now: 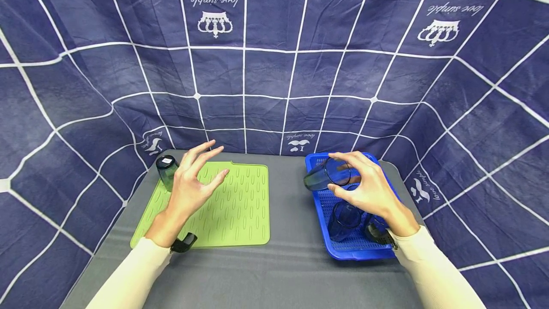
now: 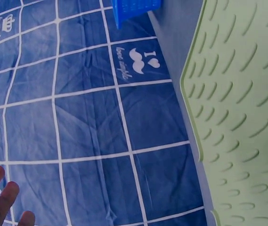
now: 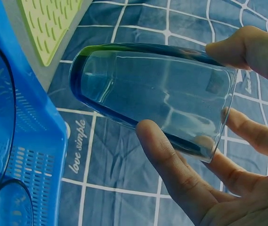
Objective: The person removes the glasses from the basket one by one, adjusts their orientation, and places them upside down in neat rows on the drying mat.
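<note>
Right hand point(image 1: 371, 187) pinches tumbler point(image 1: 320, 176) near rim, tilted above blue basket point(image 1: 356, 255)! Likely stiff, slick, breakable; mid-wall hold looks safer. Left hand point(image 1: 188, 187), left of basket, spread, grasping nothing.

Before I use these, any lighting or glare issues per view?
Head: bright, sleeves nearly white; left wrist: green mat paler than in the head view, left hand dim at the edge; right wrist: darkest overall, pale reflections on the held glass.
</note>
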The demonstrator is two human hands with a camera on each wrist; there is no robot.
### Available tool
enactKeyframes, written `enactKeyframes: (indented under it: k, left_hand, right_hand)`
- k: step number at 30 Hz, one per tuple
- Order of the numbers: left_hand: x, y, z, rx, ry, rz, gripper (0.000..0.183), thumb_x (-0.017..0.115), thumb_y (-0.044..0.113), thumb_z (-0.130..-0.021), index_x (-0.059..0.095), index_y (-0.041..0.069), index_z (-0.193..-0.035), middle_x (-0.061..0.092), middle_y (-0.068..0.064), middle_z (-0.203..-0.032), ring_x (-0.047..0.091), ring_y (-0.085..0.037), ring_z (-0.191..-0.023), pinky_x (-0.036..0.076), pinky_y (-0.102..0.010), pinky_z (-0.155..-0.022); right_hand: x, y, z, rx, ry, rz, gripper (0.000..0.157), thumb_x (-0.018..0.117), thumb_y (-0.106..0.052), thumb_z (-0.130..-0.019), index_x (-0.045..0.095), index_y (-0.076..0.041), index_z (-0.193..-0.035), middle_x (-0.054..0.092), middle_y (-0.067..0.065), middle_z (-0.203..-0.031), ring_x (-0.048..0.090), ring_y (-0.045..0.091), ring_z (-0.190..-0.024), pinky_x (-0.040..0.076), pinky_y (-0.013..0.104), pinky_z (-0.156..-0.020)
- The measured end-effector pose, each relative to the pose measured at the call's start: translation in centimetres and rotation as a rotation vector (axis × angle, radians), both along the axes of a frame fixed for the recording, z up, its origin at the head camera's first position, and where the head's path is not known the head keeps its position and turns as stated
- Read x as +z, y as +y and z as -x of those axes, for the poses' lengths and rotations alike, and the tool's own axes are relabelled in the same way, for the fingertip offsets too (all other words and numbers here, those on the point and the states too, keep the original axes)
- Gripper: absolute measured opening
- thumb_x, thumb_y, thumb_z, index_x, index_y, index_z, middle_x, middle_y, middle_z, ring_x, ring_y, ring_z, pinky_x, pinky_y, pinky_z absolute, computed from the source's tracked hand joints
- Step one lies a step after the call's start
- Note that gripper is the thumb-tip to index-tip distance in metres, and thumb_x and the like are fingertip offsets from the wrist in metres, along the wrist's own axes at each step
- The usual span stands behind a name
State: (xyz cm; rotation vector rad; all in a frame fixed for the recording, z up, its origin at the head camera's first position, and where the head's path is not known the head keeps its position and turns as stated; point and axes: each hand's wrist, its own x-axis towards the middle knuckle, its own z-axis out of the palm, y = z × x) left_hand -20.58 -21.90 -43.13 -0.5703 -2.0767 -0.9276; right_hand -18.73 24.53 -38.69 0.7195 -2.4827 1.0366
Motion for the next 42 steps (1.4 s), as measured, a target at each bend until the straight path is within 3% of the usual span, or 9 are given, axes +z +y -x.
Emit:
enactKeyframes:
  k: [6,14,19,25,32,42]
  left_hand:
    - [0.1,1.1,-0.3,-0.027,-0.007,0.007,0.064,0.1,0.012,-0.088,0.08,0.019,-0.148,0.074,-0.016,-0.157,0.068,-0.044,-0.147,0.042,-0.024,-0.13]
    - [0.4,2.4,-0.8,-0.055,-0.026,0.018,0.064,0.101,0.017,-0.09,0.08,0.019,-0.15,0.074,-0.014,-0.158,0.069,-0.04,-0.147,0.044,-0.025,-0.13]
    - [0.3,3.1,-1.0,-0.057,-0.035,0.024,0.064,0.102,0.018,-0.089,0.08,0.02,-0.149,0.074,-0.013,-0.158,0.07,-0.039,-0.146,0.049,-0.03,-0.127]
    - [0.1,3.9,-1.1,-0.068,-0.044,0.02,0.064,0.102,0.017,-0.089,0.08,0.02,-0.149,0.074,-0.011,-0.158,0.07,-0.038,-0.146,0.053,-0.04,-0.124]
    - [-0.3,4.8,-1.0,-0.098,-0.068,0.017,0.063,0.101,0.022,-0.091,0.079,0.02,-0.15,0.074,-0.013,-0.158,0.07,-0.037,-0.146,0.052,-0.043,-0.127]
    - [-0.5,6.4,-1.2,-0.122,-0.11,-0.025,0.064,0.101,0.018,-0.089,0.079,0.019,-0.15,0.073,-0.011,-0.16,0.07,-0.036,-0.147,0.056,-0.053,-0.122]
  right_hand:
    - [-0.1,-0.3,-0.1,0.007,-0.011,0.02,0.077,0.104,-0.01,-0.083,0.075,-0.025,-0.153,0.078,0.011,-0.139,0.084,0.029,-0.113,0.073,0.028,-0.083]
    - [-0.3,-0.8,-0.2,0.029,-0.014,0.068,0.076,0.104,-0.007,-0.083,0.076,-0.022,-0.152,0.077,0.009,-0.139,0.083,0.028,-0.113,0.072,0.026,-0.082]
    - [-0.4,-1.0,-0.3,0.038,-0.025,0.094,0.075,0.104,-0.006,-0.082,0.076,-0.018,-0.151,0.077,0.009,-0.139,0.083,0.029,-0.113,0.072,0.025,-0.082]
    - [-0.5,-1.2,-0.2,0.044,-0.045,0.12,0.075,0.104,-0.007,-0.083,0.076,-0.022,-0.152,0.077,0.011,-0.14,0.084,0.029,-0.114,0.072,0.026,-0.083]
    - [-0.8,-1.4,-0.3,0.041,-0.043,0.144,0.075,0.104,-0.007,-0.083,0.076,-0.021,-0.151,0.077,0.012,-0.139,0.084,0.03,-0.113,0.072,0.025,-0.082]
    - [-1.3,-2.2,-0.4,0.052,-0.067,0.205,0.076,0.104,-0.007,-0.085,0.075,-0.019,-0.154,0.076,0.013,-0.139,0.085,0.032,-0.114,0.073,0.027,-0.084]
